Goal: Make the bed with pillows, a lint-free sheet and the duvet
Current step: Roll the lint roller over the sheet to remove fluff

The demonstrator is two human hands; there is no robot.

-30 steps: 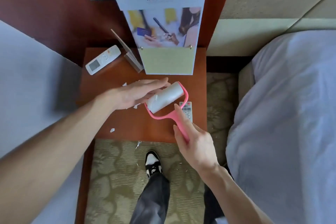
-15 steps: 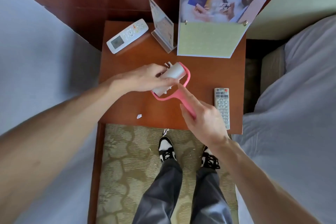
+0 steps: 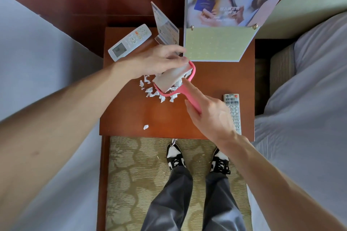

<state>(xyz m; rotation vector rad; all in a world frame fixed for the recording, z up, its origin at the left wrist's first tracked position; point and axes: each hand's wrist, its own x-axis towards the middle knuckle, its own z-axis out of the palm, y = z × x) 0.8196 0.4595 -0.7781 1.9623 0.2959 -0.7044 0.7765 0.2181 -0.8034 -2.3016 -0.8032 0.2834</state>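
A pink lint roller (image 3: 170, 80) with a white sticky roll is held over the wooden nightstand (image 3: 131, 110). My right hand (image 3: 210, 116) grips its pink handle, index finger stretched along it. My left hand (image 3: 157, 60) is curled over the top of the roll. Several white paper scraps (image 3: 150, 90) lie piled on the nightstand under the roller, and one stray scrap (image 3: 145, 127) lies nearer the front edge. A bed with a white sheet (image 3: 309, 99) is at the right.
On the nightstand lie a white air-conditioner remote (image 3: 129, 42), a grey TV remote (image 3: 232, 112), a small card stand (image 3: 165, 26) and a large calendar (image 3: 221, 20). Another white bed (image 3: 28, 62) is at the left. My shoes (image 3: 175, 157) stand on patterned carpet.
The view tilted down and closer to the nightstand. The roller stayed in both hands. A pile of white scraps now lies under the roll where few showed before.
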